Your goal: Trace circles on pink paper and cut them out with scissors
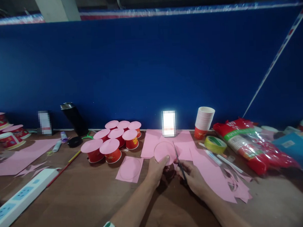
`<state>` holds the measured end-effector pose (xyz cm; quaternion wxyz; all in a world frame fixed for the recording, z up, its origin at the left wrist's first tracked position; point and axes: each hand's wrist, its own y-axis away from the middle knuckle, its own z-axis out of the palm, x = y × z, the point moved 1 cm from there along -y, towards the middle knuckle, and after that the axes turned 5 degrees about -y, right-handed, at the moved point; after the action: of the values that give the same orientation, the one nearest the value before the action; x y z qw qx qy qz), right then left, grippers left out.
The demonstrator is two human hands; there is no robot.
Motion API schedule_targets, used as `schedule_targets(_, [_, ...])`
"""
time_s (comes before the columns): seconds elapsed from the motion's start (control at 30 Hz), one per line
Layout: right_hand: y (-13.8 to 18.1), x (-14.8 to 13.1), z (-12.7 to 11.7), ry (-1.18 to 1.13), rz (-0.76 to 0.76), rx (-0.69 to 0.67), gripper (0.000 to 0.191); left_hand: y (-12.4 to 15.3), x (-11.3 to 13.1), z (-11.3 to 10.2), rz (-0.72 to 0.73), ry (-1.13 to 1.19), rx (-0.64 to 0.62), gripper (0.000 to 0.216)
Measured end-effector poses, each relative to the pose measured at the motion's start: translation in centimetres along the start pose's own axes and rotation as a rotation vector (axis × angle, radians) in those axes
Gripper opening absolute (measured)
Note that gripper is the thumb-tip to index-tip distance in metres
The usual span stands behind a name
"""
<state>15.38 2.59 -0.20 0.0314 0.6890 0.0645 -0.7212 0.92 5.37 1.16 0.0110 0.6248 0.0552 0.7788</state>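
Note:
My left hand (158,169) grips a round piece of pink paper (164,152) by its lower edge, thumb on top. In my right hand (191,177) are dark scissors (180,164), their blades pointing up along the right edge of that disc. A square pink sheet with a drawn circle (129,169) lies to the left of my left hand. Larger pink sheets (149,142) are spread behind both hands. Beyond, at left, stand several red paper cups (113,155) with pink paper discs on top.
A stack of paper cups (204,119), yellow tape (215,144) and a red plastic bag (244,139) stand at right, near pink scraps (236,187). A bright phone (168,123) leans at the blue partition (149,66). A black flask (74,119) and power strip (24,198) are at left.

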Motion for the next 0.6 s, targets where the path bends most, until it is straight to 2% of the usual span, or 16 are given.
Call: schedule_targets(0.6, [0.1, -0.57, 0.14, 0.019, 0.001, 0.019, 0.053, 0.06, 0.1, 0.0, -0.024, 0.002, 0.009, 0.026])
